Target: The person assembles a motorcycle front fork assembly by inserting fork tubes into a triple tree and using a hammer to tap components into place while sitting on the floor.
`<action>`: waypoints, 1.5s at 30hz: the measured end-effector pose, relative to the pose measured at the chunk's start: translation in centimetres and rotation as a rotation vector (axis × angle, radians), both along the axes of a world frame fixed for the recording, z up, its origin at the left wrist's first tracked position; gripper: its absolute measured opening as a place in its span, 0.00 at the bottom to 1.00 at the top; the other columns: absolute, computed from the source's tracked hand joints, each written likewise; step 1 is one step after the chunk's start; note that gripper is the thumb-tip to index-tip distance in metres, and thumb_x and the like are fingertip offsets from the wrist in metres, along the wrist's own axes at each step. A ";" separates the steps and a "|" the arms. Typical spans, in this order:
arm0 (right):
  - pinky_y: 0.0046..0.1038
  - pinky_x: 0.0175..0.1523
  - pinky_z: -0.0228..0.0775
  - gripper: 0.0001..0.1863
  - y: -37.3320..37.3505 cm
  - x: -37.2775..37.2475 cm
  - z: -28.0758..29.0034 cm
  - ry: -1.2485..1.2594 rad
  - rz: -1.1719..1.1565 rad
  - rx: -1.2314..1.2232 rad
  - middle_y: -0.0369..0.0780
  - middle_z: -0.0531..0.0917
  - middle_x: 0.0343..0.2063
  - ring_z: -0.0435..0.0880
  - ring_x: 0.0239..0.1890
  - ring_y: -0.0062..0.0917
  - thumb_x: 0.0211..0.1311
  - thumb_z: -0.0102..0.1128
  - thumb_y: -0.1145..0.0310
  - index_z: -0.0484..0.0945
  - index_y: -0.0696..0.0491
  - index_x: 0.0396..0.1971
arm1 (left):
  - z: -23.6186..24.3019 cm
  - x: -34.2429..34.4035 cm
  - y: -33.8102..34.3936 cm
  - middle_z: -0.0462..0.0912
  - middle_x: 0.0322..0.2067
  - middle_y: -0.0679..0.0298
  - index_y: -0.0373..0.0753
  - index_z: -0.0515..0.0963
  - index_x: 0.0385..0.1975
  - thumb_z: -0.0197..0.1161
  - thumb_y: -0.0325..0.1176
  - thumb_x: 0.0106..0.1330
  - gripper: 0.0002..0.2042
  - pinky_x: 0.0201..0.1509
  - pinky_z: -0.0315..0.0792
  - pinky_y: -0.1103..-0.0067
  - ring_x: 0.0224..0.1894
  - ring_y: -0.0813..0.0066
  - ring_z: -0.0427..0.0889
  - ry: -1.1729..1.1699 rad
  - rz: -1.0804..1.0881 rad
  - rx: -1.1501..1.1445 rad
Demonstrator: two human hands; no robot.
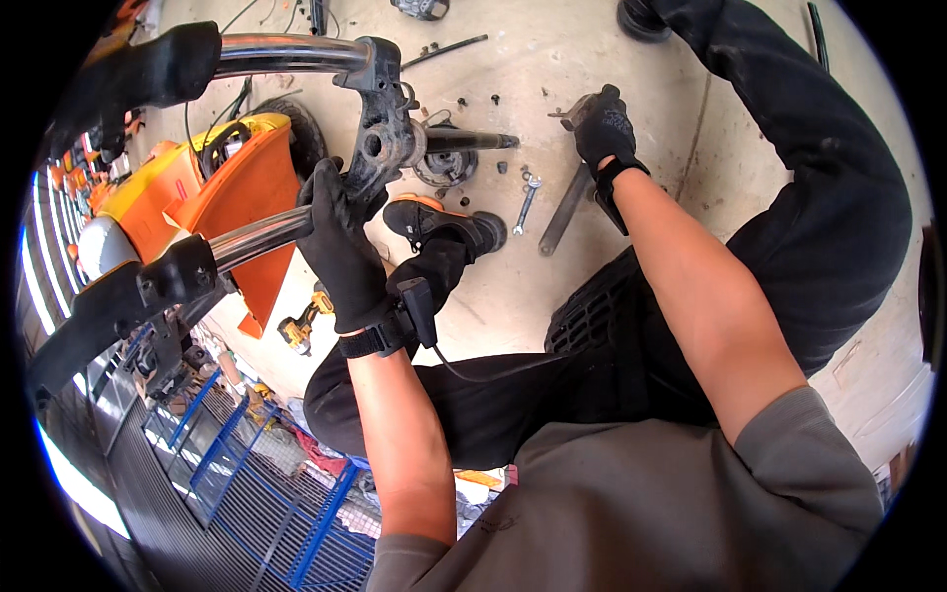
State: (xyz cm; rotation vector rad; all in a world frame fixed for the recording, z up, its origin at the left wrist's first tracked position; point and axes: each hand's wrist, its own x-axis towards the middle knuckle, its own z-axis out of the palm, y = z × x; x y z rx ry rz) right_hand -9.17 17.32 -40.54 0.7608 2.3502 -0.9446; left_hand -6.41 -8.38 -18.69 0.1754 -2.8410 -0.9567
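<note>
My gloved left hand (338, 232) is closed around the near end of a black fork clamp (380, 123), where a shiny fork tube (261, 237) meets it. A second chrome fork tube (291, 54) enters the clamp's far end, and a dark steering stem (469, 141) sticks out to the right. To the right, my gloved right hand (604, 128) grips what looks like a hammer (567, 212) close to its head. The hammer's grey handle slants down toward me; the glove covers part of the head. A combination wrench (527, 204) lies on the floor between the stem and the hammer.
Orange and yellow bodywork (237, 187) stands at the left, with a yellow-black power drill (306, 324) near it. Small dark fasteners (496, 99) and a thin rod (444, 51) lie on the concrete. A blue metal frame (326, 528) is at lower left. My legs flank the work.
</note>
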 end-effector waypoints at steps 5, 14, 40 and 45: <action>0.48 0.54 0.73 0.20 -2.2 0.5 0.6 0.190 0.081 0.166 0.56 0.80 0.48 0.82 0.48 0.49 0.58 0.60 0.64 0.74 0.55 0.50 | 0.2 -0.9 0.9 0.78 0.45 0.58 0.29 0.77 0.53 0.55 0.27 0.76 0.12 0.45 0.79 0.78 0.43 0.73 0.81 -0.070 0.203 0.330; 0.46 0.58 0.76 0.49 -7.5 4.8 3.4 -0.688 -0.903 -1.478 0.54 0.79 0.53 0.81 0.54 0.41 0.67 0.47 0.30 0.63 0.67 0.62 | 1.6 -1.2 3.4 0.79 0.44 0.55 0.29 0.75 0.54 0.56 0.24 0.74 0.12 0.37 0.80 0.75 0.40 0.71 0.82 -0.089 0.250 0.422; 0.26 0.32 0.77 0.20 -7.8 -0.8 18.8 -0.186 -0.905 -2.060 0.37 0.81 0.29 0.80 0.29 0.25 0.67 0.62 0.45 0.77 0.49 0.37 | 11.0 4.7 6.4 0.81 0.43 0.58 0.33 0.71 0.58 0.55 0.27 0.72 0.16 0.39 0.76 0.78 0.36 0.73 0.80 0.238 0.247 0.233; 0.25 0.28 0.70 0.20 -3.4 -3.4 28.3 0.243 -0.483 -2.146 0.35 0.82 0.31 0.79 0.29 0.24 0.71 0.58 0.45 0.80 0.48 0.38 | 17.5 5.2 9.9 0.81 0.38 0.57 0.37 0.74 0.51 0.44 0.42 0.80 0.16 0.28 0.68 0.80 0.30 0.73 0.75 0.346 0.407 1.053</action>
